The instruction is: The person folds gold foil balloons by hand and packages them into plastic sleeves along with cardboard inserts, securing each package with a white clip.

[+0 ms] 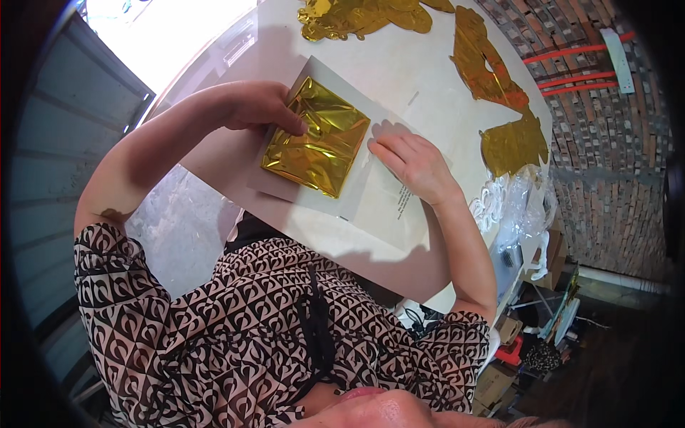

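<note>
A square of folded gold foil (317, 139), shiny and creased, lies on a grey card (267, 182) a little larger than it. My left hand (267, 107) grips both at their left edge, thumb on top of the foil and fingers hidden beneath the card. Just to the right, a clear plastic bag (399, 207) with faint print lies flat on the tabletop. My right hand (414, 164) is at this bag beside the foil's right corner, fingers bent and pressed together at its edge. The thumb of that hand is hidden.
The pale table (428, 85) has a curved rim. Flat gold foil pieces lie at the far edge (364, 18) and along the right (489, 60). Crumpled clear plastic (528, 203) sits by the right edge. Cardboard boxes (492, 385) stand below it. A brick wall (599, 135) rises beyond.
</note>
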{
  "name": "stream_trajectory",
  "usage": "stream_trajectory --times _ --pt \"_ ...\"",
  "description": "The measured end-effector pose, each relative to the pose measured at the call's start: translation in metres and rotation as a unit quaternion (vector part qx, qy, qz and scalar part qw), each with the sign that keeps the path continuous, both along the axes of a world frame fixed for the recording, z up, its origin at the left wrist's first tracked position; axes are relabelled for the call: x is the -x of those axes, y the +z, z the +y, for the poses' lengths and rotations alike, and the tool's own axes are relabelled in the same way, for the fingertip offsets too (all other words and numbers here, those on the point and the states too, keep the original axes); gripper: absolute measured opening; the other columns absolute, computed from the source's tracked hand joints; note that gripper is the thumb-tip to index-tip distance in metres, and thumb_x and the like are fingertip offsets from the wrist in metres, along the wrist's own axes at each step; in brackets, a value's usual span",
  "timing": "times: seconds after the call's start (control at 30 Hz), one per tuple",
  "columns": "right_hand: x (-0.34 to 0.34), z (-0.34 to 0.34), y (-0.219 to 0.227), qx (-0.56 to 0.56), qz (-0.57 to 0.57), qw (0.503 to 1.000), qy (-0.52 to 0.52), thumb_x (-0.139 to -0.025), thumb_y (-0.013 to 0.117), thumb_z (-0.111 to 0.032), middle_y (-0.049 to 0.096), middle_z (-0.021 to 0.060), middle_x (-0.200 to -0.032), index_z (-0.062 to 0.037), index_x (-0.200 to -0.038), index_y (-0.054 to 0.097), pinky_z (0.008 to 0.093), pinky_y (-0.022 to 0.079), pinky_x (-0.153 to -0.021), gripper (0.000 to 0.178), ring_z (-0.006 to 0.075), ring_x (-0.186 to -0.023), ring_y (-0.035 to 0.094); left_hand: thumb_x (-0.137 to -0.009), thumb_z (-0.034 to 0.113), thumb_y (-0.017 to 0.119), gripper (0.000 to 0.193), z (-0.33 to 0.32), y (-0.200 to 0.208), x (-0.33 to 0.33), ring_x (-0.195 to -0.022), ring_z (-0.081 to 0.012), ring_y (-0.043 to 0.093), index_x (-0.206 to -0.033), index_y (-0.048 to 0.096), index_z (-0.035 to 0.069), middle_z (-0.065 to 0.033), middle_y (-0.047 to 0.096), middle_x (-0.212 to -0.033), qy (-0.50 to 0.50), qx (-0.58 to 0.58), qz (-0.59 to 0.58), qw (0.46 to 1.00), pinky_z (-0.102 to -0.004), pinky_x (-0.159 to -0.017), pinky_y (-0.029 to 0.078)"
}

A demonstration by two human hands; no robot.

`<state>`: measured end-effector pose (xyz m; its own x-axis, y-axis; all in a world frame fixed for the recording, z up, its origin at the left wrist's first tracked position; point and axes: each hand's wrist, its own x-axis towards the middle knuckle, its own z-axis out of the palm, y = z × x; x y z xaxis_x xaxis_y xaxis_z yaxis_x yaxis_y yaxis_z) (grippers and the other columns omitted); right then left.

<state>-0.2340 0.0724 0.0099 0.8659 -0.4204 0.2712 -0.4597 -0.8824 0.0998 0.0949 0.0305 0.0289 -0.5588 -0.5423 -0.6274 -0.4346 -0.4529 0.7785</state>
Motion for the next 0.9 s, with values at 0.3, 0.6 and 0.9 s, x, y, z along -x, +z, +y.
stream_trajectory --times 0.3,0.6,0.9 --pt "-0.005 -0.001 0.007 0.022 -0.017 0.999 0.031 -0.083 0.062 -0.008 0.066 0.0051 -0.107 -0.0073 -0.101 0.066 0.0388 0.053 -0.098 0.018 0.0259 -0.102 0.064 -0.088 0.020 0.076 0.035 -0.004 -0.007 0.000 -0.097 -0.0214 0.069 -0.115 0.068 0.000 -0.0109 0.072 -0.106 -0.022 0.024 -0.010 0.999 -0.0364 -0.086 0.057" --pt "-0.012 -0.009 0.033 -0.077 0.071 0.994 -0.002 -0.086 0.059 -0.010 0.058 0.0051 -0.092 -0.0099 -0.096 0.062 0.0395 0.044 -0.112 0.011 0.0249 -0.105 0.061 -0.088 0.024 0.075 0.036 -0.010 0.007 0.009 -0.091 -0.0174 0.067 -0.114 0.069 0.001 -0.0077 0.072 -0.101 -0.061 0.052 -0.062 0.995 -0.0336 -0.078 0.056" --pt "-0.004 -0.004 0.025 -0.118 0.037 0.992 -0.014 -0.086 0.055 -0.008 0.058 0.0054 -0.092 -0.0084 -0.093 0.059 0.0385 0.041 -0.114 0.008 0.0245 -0.105 0.060 -0.088 0.022 0.075 0.034 -0.022 0.002 0.010 -0.089 -0.0177 0.069 -0.114 0.069 0.001 -0.0079 0.072 -0.101 -0.097 0.047 -0.080 0.991 -0.0336 -0.079 0.057"
